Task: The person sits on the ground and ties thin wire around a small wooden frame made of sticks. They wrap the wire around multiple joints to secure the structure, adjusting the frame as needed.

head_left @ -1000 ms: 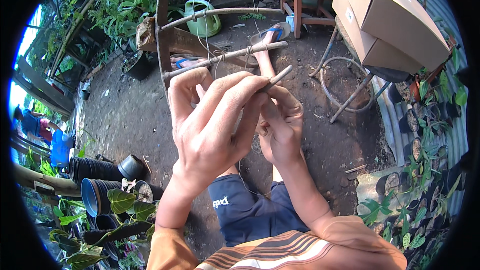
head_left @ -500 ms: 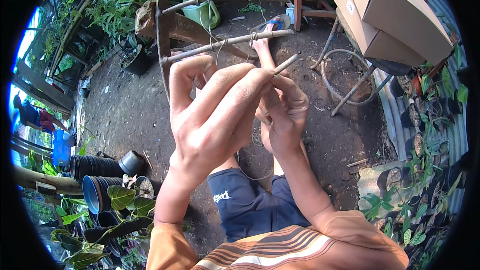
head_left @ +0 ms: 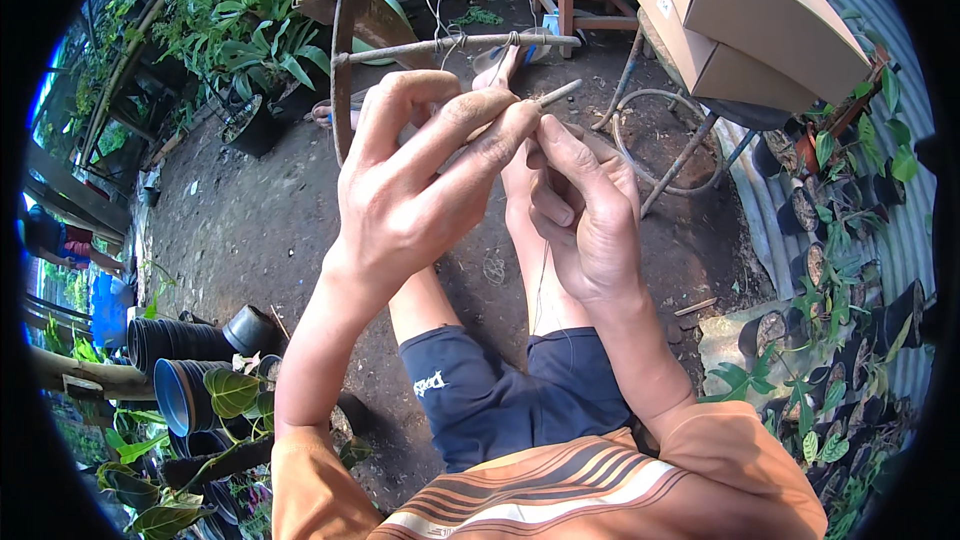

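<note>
Between the fingers of my left hand (head_left: pixel 415 170) is a thin stick (head_left: pixel 562 92), its bare end pointing up and to the right. Some fibre or cord is wrapped round it just beyond my fingertips. My right hand (head_left: pixel 595 205) pinches beside that wrap, thumb against forefinger. A thin cord (head_left: pixel 544 270) hangs below this hand toward my shorts. Past my left hand stands a frame of rods, with a curved upright (head_left: pixel 343 50) and crossbars (head_left: pixel 460 43) lashed with cord. My left hand hides part of the stick and where it joins the frame.
A thick wooden beam (head_left: pixel 375 20) is behind the frame. Cardboard boxes (head_left: pixel 755 15) rest on a metal-legged stand (head_left: pixel 680 168) at right. A red-brown wooden table (head_left: pixel 567 0) stands farther back. Black plant pots (head_left: pixel 175 342) lie at left; potted plants line the corrugated sheet (head_left: pixel 890 30).
My right hand has drawn slightly right, out from behind my left, showing its palm side. The cord now hangs straight below it. The whole view has shifted a little.
</note>
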The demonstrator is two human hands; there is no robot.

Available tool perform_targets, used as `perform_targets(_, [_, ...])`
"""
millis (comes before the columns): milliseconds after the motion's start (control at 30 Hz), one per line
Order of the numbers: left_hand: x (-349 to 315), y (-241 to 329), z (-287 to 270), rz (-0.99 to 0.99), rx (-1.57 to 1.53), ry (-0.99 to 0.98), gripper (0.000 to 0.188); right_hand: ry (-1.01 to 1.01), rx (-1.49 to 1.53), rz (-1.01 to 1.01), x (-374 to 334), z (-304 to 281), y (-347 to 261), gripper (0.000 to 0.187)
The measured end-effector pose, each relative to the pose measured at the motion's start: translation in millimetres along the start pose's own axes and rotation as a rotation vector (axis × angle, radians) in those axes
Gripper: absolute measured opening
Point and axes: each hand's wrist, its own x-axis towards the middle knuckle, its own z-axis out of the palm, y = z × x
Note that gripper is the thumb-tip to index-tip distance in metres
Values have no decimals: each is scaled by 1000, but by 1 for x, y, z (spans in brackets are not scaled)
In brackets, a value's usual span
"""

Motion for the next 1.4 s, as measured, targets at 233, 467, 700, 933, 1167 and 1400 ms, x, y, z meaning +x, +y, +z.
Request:
perform_targets(233, [13, 3, 0, -84, -72, 0, 31, -42, 85, 15, 9, -7, 5, 22])
perform_targets(467, [23, 3, -13, -155, -32, -84, 20, -8, -87, -397, 10, -5, 32, 20])
perform_targets(700, [23, 4, -7, -157, -69, -92, 25, 53, -4, -443, 11, 0, 49, 23])
perform_targets(933, [25, -1, -9, -149, -120, -95, 26, 132, -46, -592, 20, 7, 71, 23])
perform_targets(1167, [23, 2, -13, -211, -103, -137, 25, 196, -276, -829, 35, 5, 81, 21])
perform_targets(1400, [15, -4, -8, -159, -28, -67, 25, 100, -358, -809, 35, -1, 76, 22])
